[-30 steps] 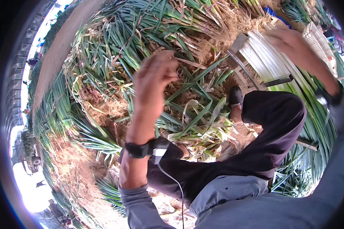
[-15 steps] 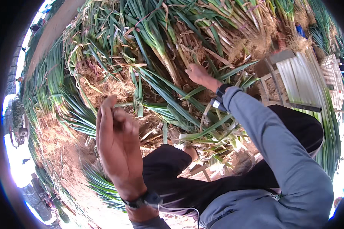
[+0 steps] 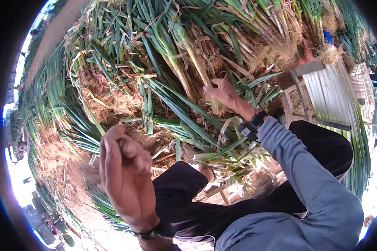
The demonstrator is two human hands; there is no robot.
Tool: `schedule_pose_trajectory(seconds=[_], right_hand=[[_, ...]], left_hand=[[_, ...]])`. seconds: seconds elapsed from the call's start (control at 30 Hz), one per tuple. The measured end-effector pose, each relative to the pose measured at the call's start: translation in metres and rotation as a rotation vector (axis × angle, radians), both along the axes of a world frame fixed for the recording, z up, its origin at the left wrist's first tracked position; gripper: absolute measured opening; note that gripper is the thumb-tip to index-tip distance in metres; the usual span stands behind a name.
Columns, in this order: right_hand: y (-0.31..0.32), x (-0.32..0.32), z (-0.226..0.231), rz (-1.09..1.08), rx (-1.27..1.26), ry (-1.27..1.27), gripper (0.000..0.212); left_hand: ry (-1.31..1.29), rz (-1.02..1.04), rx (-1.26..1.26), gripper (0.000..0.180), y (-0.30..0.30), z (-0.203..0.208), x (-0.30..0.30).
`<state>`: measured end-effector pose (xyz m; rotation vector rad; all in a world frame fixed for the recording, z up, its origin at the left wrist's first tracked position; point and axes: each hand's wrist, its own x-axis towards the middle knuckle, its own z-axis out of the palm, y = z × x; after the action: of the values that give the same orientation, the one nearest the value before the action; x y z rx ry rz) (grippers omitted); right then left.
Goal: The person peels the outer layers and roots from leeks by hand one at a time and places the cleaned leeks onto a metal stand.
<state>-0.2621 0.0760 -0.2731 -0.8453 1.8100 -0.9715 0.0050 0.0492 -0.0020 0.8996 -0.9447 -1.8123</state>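
Observation:
My right hand (image 3: pixel 225 92) is closed round the pale lower stalk of a green onion (image 3: pixel 197 62), just above its hairy roots (image 3: pixel 218 108). The onion's leaves run up into the big heap. Beside it, a second green onion (image 3: pixel 181 75) slants the same way, apart from my hand. My left hand (image 3: pixel 127 175) is raised in the foreground at the left, palm turned inward. Its fingers are loosely bent and apart, and nothing shows in them. Long loose green leaves (image 3: pixel 184 104) lie on the ground between the two hands.
Bundled green onions (image 3: pixel 276 25) with roots pile up along the far side. At the right, trimmed white stalks (image 3: pixel 329 90) rest on a low wooden frame (image 3: pixel 299 96), near a pale crate (image 3: pixel 362 90). Peeled leaf scraps (image 3: pixel 247 161) lie by my legs.
My right hand has moved slightly down and toward me, drawing the green onion's stalk and roots out of the heap. My left hand has shifted a little left and down.

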Motion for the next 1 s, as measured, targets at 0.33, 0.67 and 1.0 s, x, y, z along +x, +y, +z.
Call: schedule_pose_trajectory(seconds=[0.33, 0.67, 1.0], right_hand=[[0.095, 0.008, 0.065, 0.152, 0.098, 0.008, 0.023], [0.177, -0.011, 0.320, 0.264, -0.214, 0.534, 0.038], [0.248, 0.016, 0.330, 0.437, -0.543, 1.351, 0.037]], left_hand=[[0.109, -0.181, -0.057, 0.026, 0.005, -0.007, -0.027], [0.092, -0.041, -0.027, 0.024, -0.023, -0.021, -0.055], [0.211, -0.244, -0.076, 0.088, -0.012, -0.014, -0.071]])
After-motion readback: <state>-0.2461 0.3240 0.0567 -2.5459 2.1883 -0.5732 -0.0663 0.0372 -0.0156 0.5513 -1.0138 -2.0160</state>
